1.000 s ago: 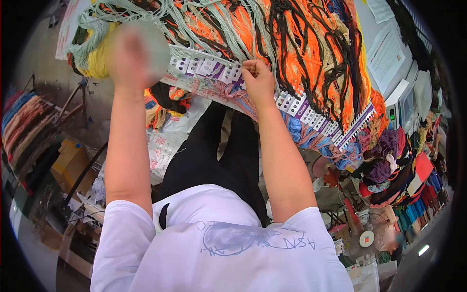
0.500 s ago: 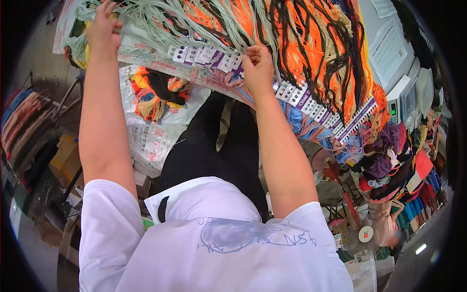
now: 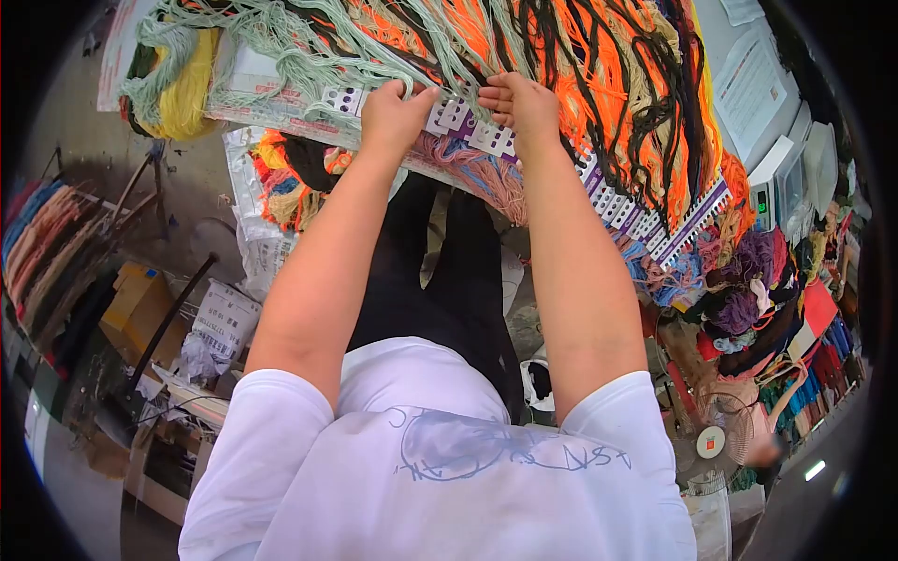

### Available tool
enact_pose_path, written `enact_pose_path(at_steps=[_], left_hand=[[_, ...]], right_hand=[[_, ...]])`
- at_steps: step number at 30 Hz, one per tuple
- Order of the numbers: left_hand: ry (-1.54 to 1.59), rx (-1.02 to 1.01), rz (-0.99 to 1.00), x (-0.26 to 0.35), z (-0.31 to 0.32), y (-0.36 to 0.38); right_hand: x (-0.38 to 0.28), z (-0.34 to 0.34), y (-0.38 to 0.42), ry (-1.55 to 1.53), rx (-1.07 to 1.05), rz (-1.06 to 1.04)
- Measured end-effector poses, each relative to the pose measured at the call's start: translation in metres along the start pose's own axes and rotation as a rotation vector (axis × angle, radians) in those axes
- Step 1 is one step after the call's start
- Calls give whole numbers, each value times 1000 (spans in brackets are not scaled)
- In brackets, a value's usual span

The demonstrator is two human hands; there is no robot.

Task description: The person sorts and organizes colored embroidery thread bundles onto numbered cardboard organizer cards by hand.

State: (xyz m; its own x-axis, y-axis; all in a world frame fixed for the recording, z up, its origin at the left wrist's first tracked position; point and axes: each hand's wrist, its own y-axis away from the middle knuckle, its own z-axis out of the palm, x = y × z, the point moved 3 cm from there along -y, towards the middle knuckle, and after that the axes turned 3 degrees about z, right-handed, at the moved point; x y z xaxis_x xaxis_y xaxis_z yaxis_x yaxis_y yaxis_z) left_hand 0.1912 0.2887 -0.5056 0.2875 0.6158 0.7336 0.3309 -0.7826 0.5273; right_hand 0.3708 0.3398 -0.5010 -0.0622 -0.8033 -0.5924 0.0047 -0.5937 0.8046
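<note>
Pale green thread lies in long loose strands across the table's near side, over purple-and-white cards with punched holes. My left hand is at the card edge, its fingers closed on pale green strands; the fingertips are partly hidden. Just to its right, my right hand curls its fingers toward the left hand, around pale green thread beside the cards. The two hands are a short gap apart. Orange, black and beige threads fan out beyond the right hand.
Pink and blue yarn hangs below the table edge. A yellow skein hangs at the left corner. On the right stand a scale with a green display and purple yarn. A fan is lower right, a cardboard box left.
My left hand has come down and right from the far left strands to the cards, close to my right hand. My right hand has shifted slightly right.
</note>
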Motion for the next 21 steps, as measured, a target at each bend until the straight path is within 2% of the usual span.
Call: enact_pose_path(at_steps=[1,3,8,15,17,18,20,21], left_hand=[[-2,-2,-1,0,2,0],[204,32,-29,1,3,0],[272,58,-112,6,0,7],[380,106,-52,-5,5,10],[233,169,83,-12,2,3],[185,184,91,-12,-2,1],[245,202,1,-16,-13,-4],[363,251,53,-22,-20,-13]], right_hand=[[0,0,-1,-2,1,3],[-1,-1,-3,5,3,42],[1,-2,-4,-11,7,48],[-2,-3,-5,14,-8,104],[-2,-3,-5,14,-14,118],[-2,-3,-5,14,-11,118],[-1,-4,-6,27,-13,121],[-1,-4,-5,27,-11,123]])
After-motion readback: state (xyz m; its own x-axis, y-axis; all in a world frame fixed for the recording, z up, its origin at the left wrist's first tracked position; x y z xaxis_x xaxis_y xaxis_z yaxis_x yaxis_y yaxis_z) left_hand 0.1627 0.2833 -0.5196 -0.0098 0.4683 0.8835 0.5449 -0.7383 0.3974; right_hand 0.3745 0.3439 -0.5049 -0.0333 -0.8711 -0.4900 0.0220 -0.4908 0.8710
